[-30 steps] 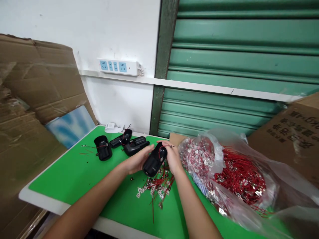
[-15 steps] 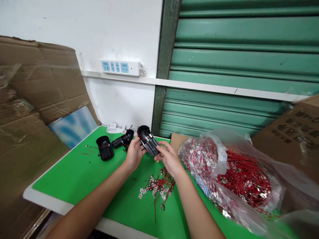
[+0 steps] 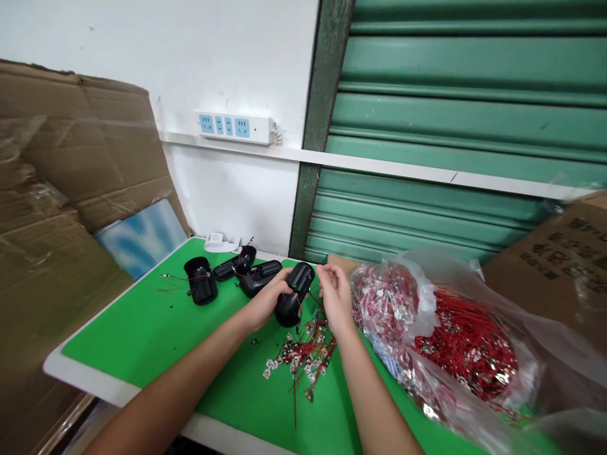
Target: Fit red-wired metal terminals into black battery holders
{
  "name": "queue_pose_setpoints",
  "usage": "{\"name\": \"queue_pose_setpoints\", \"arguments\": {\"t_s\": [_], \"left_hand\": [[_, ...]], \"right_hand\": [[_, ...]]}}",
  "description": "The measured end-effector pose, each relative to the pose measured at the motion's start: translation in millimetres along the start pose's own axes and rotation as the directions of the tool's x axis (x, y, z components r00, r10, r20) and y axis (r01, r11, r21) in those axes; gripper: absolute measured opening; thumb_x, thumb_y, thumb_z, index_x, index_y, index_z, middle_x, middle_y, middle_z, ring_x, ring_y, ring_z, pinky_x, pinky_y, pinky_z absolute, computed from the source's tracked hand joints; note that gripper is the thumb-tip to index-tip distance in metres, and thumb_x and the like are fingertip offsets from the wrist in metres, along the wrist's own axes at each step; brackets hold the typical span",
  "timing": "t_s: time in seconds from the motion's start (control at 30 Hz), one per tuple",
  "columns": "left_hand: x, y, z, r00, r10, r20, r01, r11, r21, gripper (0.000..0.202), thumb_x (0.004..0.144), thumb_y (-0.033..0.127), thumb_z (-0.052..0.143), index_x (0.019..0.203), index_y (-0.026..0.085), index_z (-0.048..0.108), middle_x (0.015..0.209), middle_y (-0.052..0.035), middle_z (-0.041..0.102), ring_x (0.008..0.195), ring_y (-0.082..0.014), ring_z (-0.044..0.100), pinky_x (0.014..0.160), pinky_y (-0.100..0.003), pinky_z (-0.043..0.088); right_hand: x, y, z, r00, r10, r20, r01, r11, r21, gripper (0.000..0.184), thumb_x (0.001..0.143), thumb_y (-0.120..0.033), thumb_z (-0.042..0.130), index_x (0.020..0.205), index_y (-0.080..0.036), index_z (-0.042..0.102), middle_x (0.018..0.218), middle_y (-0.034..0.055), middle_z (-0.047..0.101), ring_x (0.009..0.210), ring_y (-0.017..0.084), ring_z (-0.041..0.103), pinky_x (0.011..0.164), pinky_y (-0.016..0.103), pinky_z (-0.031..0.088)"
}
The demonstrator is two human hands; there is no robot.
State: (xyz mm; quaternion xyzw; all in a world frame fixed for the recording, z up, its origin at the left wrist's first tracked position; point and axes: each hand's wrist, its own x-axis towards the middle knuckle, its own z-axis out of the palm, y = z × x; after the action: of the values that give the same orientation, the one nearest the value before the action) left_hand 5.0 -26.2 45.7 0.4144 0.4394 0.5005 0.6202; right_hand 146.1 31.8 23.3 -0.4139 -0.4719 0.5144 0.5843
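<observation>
My left hand (image 3: 269, 302) is closed around a black plastic housing (image 3: 300, 278) that has battery slots and a thin red wire on it. The housing is tilted, its rounded end toward me. Just to its right, my right hand (image 3: 334, 292) has its fingers curled in a pinch; whatever is between them is too small to make out. Below both hands lies a loose pile of red wires with metal contact tabs (image 3: 303, 354). Behind my left hand rests another black housing (image 3: 260, 278).
More black housings (image 3: 202, 281) lie at the back left of the green tabletop (image 3: 142, 341). A clear plastic bag (image 3: 427, 303) of red wires and metal tabs fills the right side. Cardboard (image 3: 95, 158) stands at the left, and a power strip (image 3: 232, 126) is on the wall.
The housing in my left hand has turned, its rounded end swinging down toward me. My right hand has let go of it and moved slightly right. Another housing behind now shows more fully.
</observation>
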Motion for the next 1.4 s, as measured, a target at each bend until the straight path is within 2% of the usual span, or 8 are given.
{"name": "queue_pose_setpoints", "arguments": {"t_s": [0.23,0.37,0.47,0.7,0.83,1.1,1.23,1.4], "left_hand": [[3,-8,-5.8,0.991,0.131,0.020,-0.133,0.973,0.189,0.078,0.072,0.023,0.051,0.148,0.022,0.034,0.129,-0.0046,0.055,0.098,-0.0142,0.052,0.084,-0.022,0.044],[2,-9,-7.0,0.988,0.142,0.058,-0.153,0.942,0.299,0.082,0.083,0.025,0.050,0.158,0.023,0.017,0.137,-0.0074,0.051,0.110,-0.0169,0.052,0.099,-0.026,0.043],[2,-8,-8.3,0.988,0.153,0.039,-0.157,0.938,0.310,0.082,0.086,0.026,0.051,0.159,0.023,0.015,0.143,-0.0089,0.048,0.126,-0.0200,0.049,0.110,-0.030,0.041],[3,-10,-7.9,0.984,0.169,0.049,-0.176,0.933,0.313,0.083,0.086,0.026,0.051,0.159,0.021,0.014,0.144,-0.0106,0.048,0.123,-0.0197,0.051,0.112,-0.033,0.040],[4,-11,-8.8,0.984,0.179,0.006,-0.172,0.938,0.300,0.082,0.087,0.026,0.049,0.159,0.023,0.012,0.145,-0.0102,0.046,0.119,-0.0182,0.052,0.110,-0.032,0.041],[7,-9,-14.7,0.978,0.205,-0.043,-0.181,0.928,0.327,0.078,0.084,0.020,0.049,0.157,0.019,0.021,0.146,-0.0113,0.048,0.125,-0.0195,0.052,0.116,-0.035,0.039],[7,-7,-14.8,0.971,0.241,-0.007,-0.219,0.892,0.395,0.076,0.084,0.018,0.046,0.157,0.016,0.023,0.154,-0.0115,0.043,0.142,-0.0209,0.043,0.126,-0.036,0.029],[6,-8,-14.2,0.960,0.277,0.044,-0.268,0.859,0.436,0.074,0.085,0.021,0.046,0.156,0.012,0.024,0.158,-0.0136,0.038,0.148,-0.0218,0.038,0.129,-0.036,0.025]], "right_hand": [[-5,3,7,0.992,-0.115,0.042,0.116,0.993,-0.032,0.036,0.068,-0.048,0.080,0.079,-0.018,0.062,0.068,-0.0003,0.061,0.061,0.012,0.052,0.059,0.025,0.043],[-10,4,8,0.974,-0.227,0.007,0.224,0.953,-0.202,0.025,0.077,-0.043,0.073,0.082,-0.018,0.070,0.074,0.0044,0.070,0.068,0.017,0.063,0.064,0.030,0.048],[-15,2,9,0.954,-0.298,0.021,0.289,0.902,-0.320,0.020,0.080,-0.039,0.071,0.087,-0.020,0.073,0.081,0.0053,0.075,0.077,0.021,0.069,0.074,0.034,0.052],[-16,4,15,0.966,-0.258,-0.008,0.253,0.951,-0.178,0.020,0.077,-0.034,0.073,0.088,-0.018,0.070,0.081,0.0052,0.072,0.076,0.019,0.067,0.075,0.032,0.054],[-16,2,11,0.941,-0.315,0.120,0.336,0.911,-0.238,0.016,0.084,-0.032,0.066,0.090,-0.019,0.074,0.086,0.0055,0.072,0.080,0.019,0.066,0.079,0.034,0.054],[-15,-3,0,0.743,-0.428,0.514,0.651,0.639,-0.409,0.023,0.094,-0.022,0.051,0.105,-0.023,0.071,0.097,0.0071,0.068,0.097,0.023,0.063,0.090,0.038,0.051],[-15,0,-1,0.747,-0.419,0.516,0.649,0.627,-0.431,0.033,0.093,-0.020,0.051,0.126,-0.022,0.053,0.097,0.0060,0.067,0.101,0.024,0.063,0.095,0.039,0.051],[-14,2,-1,0.744,-0.429,0.513,0.654,0.627,-0.424,0.037,0.093,-0.019,0.052,0.130,-0.022,0.046,0.094,0.0047,0.067,0.102,0.024,0.065,0.099,0.041,0.051]]}}
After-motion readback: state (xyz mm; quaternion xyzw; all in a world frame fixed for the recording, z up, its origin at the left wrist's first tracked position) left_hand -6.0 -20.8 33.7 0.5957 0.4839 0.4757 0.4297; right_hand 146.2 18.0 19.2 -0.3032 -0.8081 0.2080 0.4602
